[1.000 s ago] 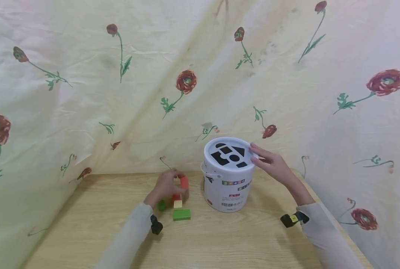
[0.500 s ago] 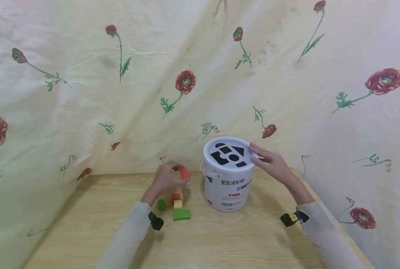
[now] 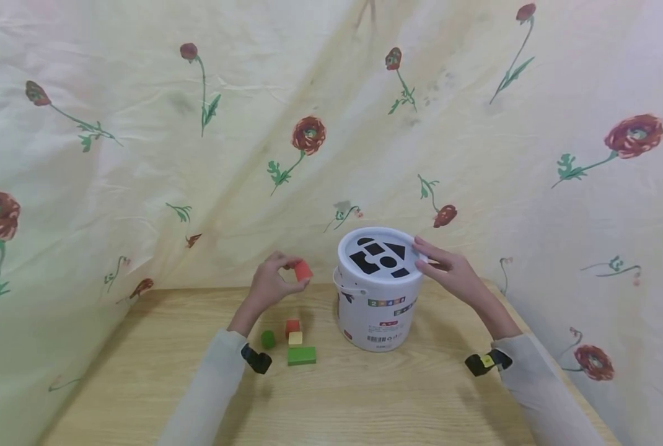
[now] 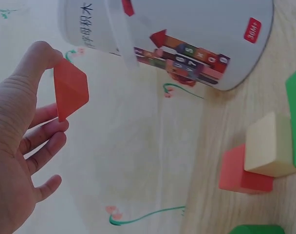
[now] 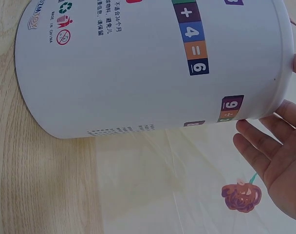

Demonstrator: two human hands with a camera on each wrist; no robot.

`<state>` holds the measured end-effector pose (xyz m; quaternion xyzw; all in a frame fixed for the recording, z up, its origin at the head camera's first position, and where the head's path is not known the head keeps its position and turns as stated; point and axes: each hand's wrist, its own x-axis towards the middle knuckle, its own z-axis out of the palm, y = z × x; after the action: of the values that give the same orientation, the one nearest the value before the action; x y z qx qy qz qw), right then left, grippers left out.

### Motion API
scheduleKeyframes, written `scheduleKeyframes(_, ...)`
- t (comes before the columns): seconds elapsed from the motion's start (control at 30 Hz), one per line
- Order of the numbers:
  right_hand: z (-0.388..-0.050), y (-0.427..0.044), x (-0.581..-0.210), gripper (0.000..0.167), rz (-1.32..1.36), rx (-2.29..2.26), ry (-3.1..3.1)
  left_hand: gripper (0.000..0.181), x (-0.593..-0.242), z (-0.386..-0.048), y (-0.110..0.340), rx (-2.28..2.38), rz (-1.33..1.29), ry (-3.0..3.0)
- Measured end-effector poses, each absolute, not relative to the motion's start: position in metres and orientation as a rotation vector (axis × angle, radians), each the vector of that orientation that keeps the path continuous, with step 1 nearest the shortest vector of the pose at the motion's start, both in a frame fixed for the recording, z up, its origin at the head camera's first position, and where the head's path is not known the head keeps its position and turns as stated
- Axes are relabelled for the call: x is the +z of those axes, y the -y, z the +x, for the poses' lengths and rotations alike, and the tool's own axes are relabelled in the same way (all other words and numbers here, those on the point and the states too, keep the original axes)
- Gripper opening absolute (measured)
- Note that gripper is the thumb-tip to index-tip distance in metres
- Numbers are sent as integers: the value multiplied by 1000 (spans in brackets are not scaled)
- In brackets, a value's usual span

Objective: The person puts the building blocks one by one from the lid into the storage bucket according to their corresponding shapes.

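My left hand [image 3: 270, 282] pinches a red building block [image 3: 303, 270] with angled faces between thumb and fingers, raised above the table left of the bucket. In the left wrist view, the little finger stands apart from this red block [image 4: 71, 88]. A white bucket [image 3: 378, 316] stands upright, its lid [image 3: 404, 269] pierced by black-looking cut-outs of several shapes. With fairly straight fingers, my right hand [image 3: 454, 272] touches the lid's right rim. On the table below my left hand lie another red block [image 3: 292, 326], a cream block [image 3: 295, 338], a green rectangular block [image 3: 301, 355] and a green round block [image 3: 267, 339].
The wooden table [image 3: 365, 396] ends at the back against a flower-patterned cloth [image 3: 242, 155], which also hangs at both sides. A white carrying handle [image 3: 348, 288] hangs on the bucket's left side.
My left hand has lifted the red block up and away from the other blocks, and the block has tilted in the fingers. The right hand and the bucket stay in place.
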<state>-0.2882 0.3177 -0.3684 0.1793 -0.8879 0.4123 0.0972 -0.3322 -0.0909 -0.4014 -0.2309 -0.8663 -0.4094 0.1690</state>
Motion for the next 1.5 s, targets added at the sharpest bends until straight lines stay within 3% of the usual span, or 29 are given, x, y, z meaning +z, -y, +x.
scheduleKeyframes(0.4,-288,-319,-369,55,547,1230,2625,51,-365,-327,81,-1201,-641,2398)
scheduleKeyframes(0.93,-290,-315,-367,56,535,1242,2627,51,-313,-325,49,-1371,-804,2254)
scheduleKeyframes(1.5,-290,-315,-364,55,536,1262,2632,54,-296,-323,-15,-1251,-810,2294)
